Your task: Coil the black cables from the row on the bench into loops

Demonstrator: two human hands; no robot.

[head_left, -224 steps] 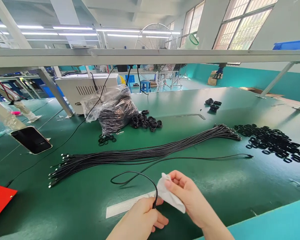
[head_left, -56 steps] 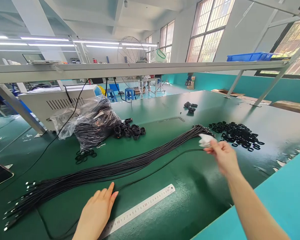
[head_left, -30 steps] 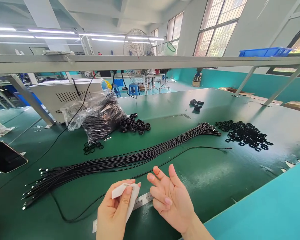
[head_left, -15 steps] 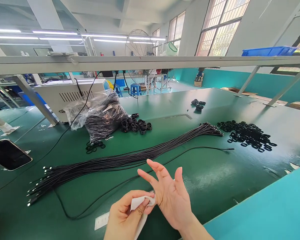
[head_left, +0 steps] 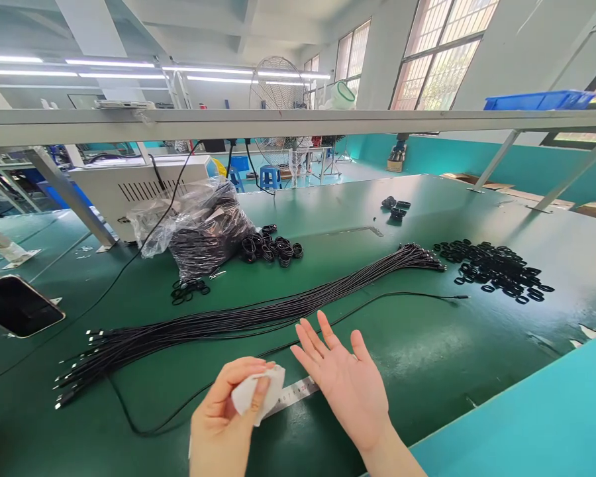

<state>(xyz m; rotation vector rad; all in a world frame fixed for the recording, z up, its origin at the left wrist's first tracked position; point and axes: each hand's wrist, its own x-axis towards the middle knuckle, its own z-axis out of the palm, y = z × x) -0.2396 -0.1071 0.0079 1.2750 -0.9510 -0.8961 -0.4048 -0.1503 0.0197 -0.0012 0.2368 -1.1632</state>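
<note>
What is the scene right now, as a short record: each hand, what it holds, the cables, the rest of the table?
left hand: pinches a white cloth between thumb and fingers
right hand: open, palm up, empty, beside the cloth
single cable: loose on the table, beside the bundle, touched by neither hand
bundle: many black cables laid straight across the table
ruler: flat under the hands, mostly hidden
rings: black, piled at right
bag: clear plastic, black parts inside, back left
phone: left edge, screen dark
</note>
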